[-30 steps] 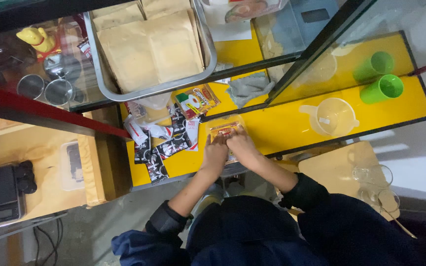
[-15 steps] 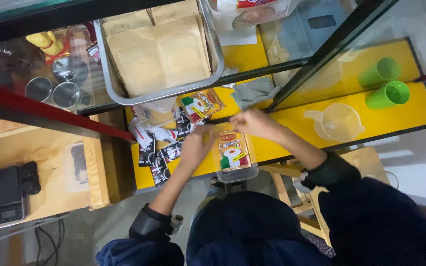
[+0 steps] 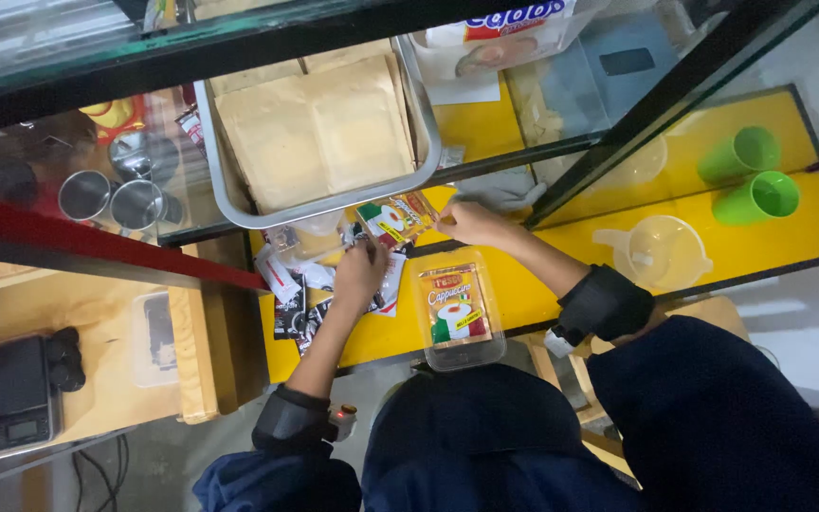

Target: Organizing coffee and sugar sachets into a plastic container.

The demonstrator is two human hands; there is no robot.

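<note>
I hold a small red-and-green drink-mix sachet (image 3: 392,218) between both hands at the far edge of the yellow counter (image 3: 770,246): my left hand (image 3: 360,270) pinches its near corner, my right hand (image 3: 468,224) its right edge. Best to keep it taut above the clear plastic tub (image 3: 459,308) just nearer me.

On the table (image 3: 542,294), a clear container (image 3: 457,313) lies nearest the person; loose sachets (image 3: 300,294) lie left of it, a lidded bowl (image 3: 656,251) right, two cups (image 3: 751,175) farther right, and a metal tray (image 3: 319,133) lies beyond
</note>
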